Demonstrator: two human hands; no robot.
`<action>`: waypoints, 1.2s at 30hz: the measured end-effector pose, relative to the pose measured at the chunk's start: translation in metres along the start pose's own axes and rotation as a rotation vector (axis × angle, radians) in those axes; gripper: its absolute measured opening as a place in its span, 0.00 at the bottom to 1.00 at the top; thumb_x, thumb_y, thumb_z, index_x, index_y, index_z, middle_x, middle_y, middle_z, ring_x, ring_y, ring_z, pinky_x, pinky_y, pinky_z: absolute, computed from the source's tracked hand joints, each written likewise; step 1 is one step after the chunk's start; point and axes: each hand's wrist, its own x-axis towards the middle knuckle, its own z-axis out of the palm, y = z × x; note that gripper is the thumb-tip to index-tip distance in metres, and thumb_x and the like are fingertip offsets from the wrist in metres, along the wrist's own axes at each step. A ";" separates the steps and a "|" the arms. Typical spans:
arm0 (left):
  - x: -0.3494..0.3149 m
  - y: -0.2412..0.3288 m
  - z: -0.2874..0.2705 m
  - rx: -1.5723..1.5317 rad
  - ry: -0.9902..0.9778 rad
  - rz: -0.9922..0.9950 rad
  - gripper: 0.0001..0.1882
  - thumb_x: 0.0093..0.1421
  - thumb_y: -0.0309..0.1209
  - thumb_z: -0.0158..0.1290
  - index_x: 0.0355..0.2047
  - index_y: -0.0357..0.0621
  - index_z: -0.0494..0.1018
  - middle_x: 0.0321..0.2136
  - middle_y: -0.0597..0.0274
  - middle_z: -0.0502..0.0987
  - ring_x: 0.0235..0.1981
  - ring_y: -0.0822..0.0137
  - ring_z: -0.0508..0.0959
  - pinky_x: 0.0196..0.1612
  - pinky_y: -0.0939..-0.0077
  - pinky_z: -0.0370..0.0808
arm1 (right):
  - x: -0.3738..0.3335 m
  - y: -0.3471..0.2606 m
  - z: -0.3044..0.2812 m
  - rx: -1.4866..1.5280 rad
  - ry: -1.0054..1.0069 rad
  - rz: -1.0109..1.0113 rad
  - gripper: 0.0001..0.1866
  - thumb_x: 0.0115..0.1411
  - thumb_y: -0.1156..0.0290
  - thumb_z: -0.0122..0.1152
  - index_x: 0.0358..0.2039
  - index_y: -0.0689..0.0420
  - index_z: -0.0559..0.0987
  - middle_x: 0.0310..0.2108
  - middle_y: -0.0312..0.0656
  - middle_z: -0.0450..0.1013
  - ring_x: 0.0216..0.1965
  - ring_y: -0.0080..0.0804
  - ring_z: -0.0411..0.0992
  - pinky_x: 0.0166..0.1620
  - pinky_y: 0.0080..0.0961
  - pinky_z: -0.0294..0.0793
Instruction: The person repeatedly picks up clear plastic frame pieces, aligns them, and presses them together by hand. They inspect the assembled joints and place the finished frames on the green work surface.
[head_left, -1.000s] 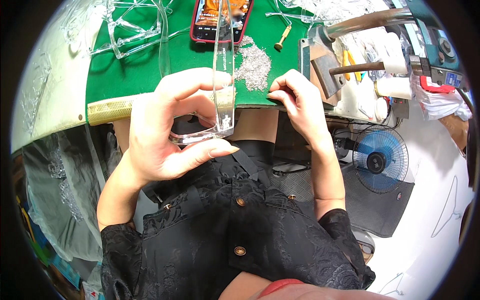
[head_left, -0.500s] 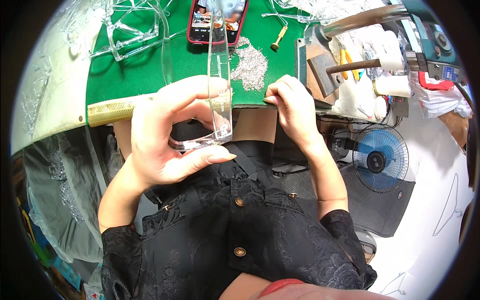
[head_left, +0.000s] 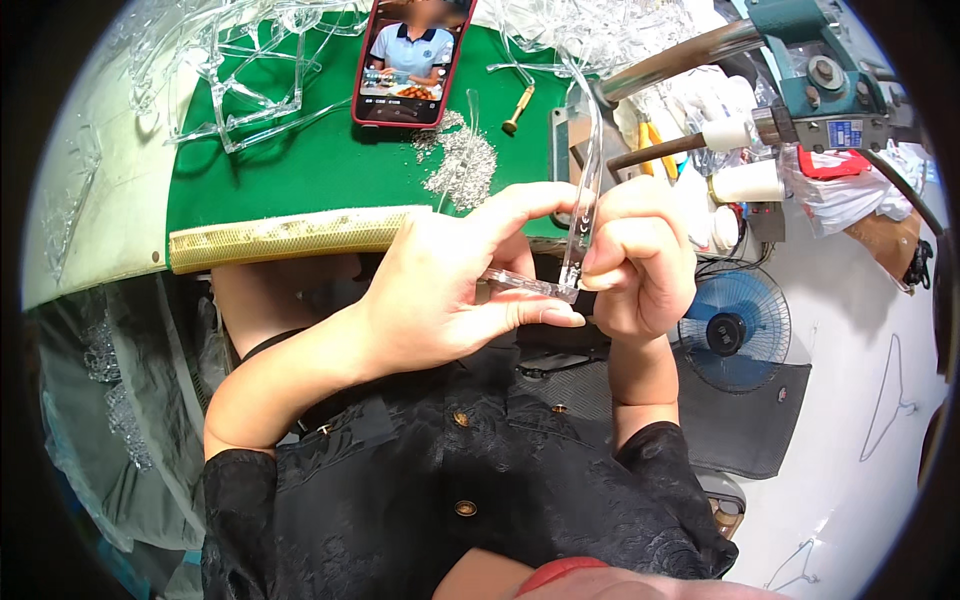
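While held off the worktop's (head_left: 300,185) near edge, the clear plastic bracket (head_left: 578,225) is pinched by both hands. The left hand's (head_left: 450,290) fingers clamp its lower arm; the right hand's (head_left: 640,255) grip its upright. It looks light, stiff and brittle, best held near the corner.

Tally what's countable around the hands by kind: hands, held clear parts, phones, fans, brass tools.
Hands: 2, left hand and right hand
Clear plastic piece, held by both: 1
Phone: 1
Blue fan: 1
Brass-handled tool: 1
Total: 6
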 end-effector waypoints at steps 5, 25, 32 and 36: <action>0.004 0.001 0.002 0.069 0.052 0.030 0.37 0.45 0.27 0.68 0.56 0.38 0.65 0.18 0.65 0.75 0.20 0.78 0.74 0.27 0.83 0.70 | 0.001 0.003 -0.004 -0.039 -0.003 -0.015 0.11 0.48 0.66 0.67 0.25 0.59 0.76 0.26 0.38 0.70 0.27 0.32 0.69 0.29 0.24 0.68; 0.002 0.000 -0.004 0.390 0.124 0.158 0.37 0.44 0.34 0.68 0.55 0.42 0.67 0.15 0.63 0.72 0.15 0.69 0.73 0.20 0.77 0.66 | -0.001 0.002 0.001 0.099 -0.026 0.173 0.08 0.49 0.73 0.68 0.25 0.60 0.76 0.25 0.39 0.71 0.26 0.29 0.69 0.29 0.21 0.69; 0.002 -0.002 -0.002 0.339 0.112 0.131 0.37 0.45 0.34 0.68 0.55 0.41 0.67 0.14 0.63 0.72 0.15 0.68 0.73 0.21 0.77 0.67 | 0.000 0.007 0.002 0.091 -0.025 0.121 0.08 0.45 0.74 0.68 0.24 0.60 0.76 0.25 0.38 0.71 0.27 0.29 0.69 0.30 0.22 0.69; 0.001 -0.001 -0.002 0.250 0.090 0.088 0.36 0.45 0.32 0.68 0.55 0.41 0.66 0.15 0.63 0.73 0.16 0.69 0.74 0.23 0.78 0.68 | 0.002 0.008 0.002 0.077 -0.026 0.074 0.08 0.44 0.74 0.68 0.23 0.60 0.76 0.24 0.37 0.70 0.27 0.29 0.69 0.30 0.22 0.68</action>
